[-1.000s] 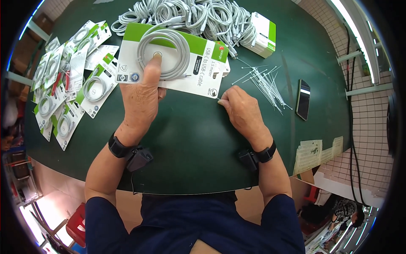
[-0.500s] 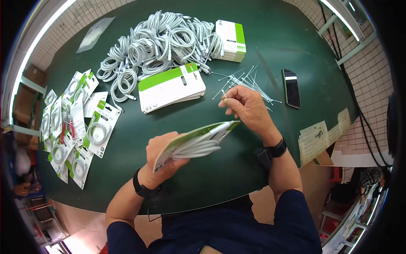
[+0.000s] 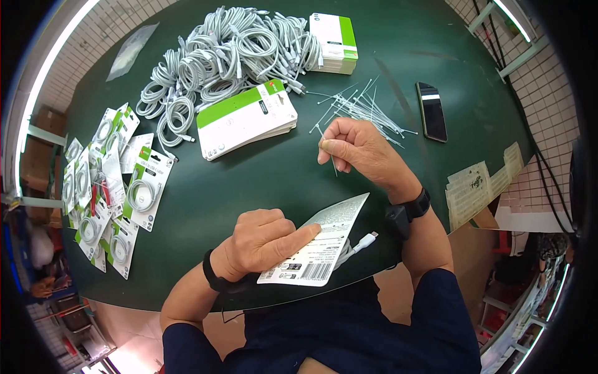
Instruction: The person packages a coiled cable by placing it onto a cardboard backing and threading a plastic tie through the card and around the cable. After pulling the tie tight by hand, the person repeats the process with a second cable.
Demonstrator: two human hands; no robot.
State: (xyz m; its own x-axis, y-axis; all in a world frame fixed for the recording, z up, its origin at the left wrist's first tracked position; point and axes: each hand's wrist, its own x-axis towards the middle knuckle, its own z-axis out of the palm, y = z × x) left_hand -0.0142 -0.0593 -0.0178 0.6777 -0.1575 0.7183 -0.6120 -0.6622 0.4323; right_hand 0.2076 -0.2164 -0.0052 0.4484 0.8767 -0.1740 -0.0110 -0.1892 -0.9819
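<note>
Head view, left hand: the person's left hand [image 3: 265,242] grips a card [image 3: 317,254] at its left edge, the index finger stretched flat across the printed back and the other fingers curled; the thumb is hidden.
Card: it tilts near the table's front edge, its back facing up, with its upper right corner beyond the index fingertip.
Cable: a white cable [image 3: 347,254] shows from beneath the card's right side, its plug pointing away from the left fingers toward the right.
Right hand: the right hand [image 3: 356,149] hovers above and to the right of the card, thumb and forefinger pinched together on a thin tie.
Tie: the white tie [image 3: 334,164] sticks out above and below the pinched fingertips, apart from the card.
Loose ties: a scattered heap of ties [image 3: 374,112] lies just beyond the right hand.
Card stack: a stack of cards [image 3: 243,128] lies in front of a pile of coiled cables [image 3: 240,53].
Left side: packed cards [image 3: 146,187] overlap around a red-handled tool [image 3: 94,198].
Right side: a phone [image 3: 431,112] lies on the green table [image 3: 205,193].
</note>
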